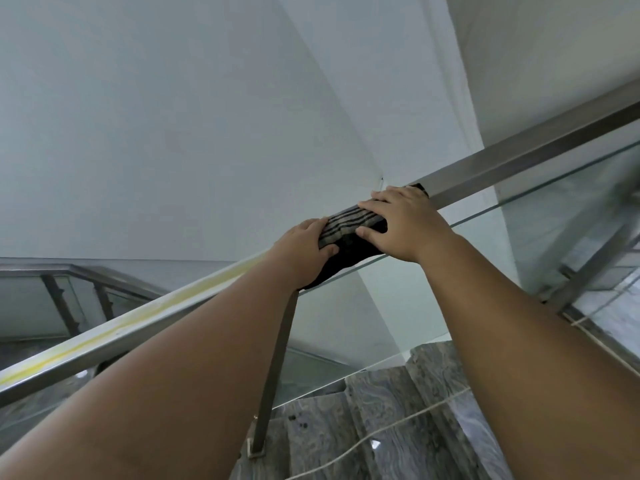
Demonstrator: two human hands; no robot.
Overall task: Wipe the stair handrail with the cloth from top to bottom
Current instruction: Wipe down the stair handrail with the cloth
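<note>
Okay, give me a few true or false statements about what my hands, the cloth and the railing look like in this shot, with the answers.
1. Both hands press the cloth onto the handrail. True.
2. The cloth is plain white. False: it is dark with a pale striped band.
3. The left hand sits lower along the rail than the right hand. True.
4. A yellowish streak marks the rail below the hands. True.
5. Wooden slats fill the space under the rail. False: a glass panel does.
</note>
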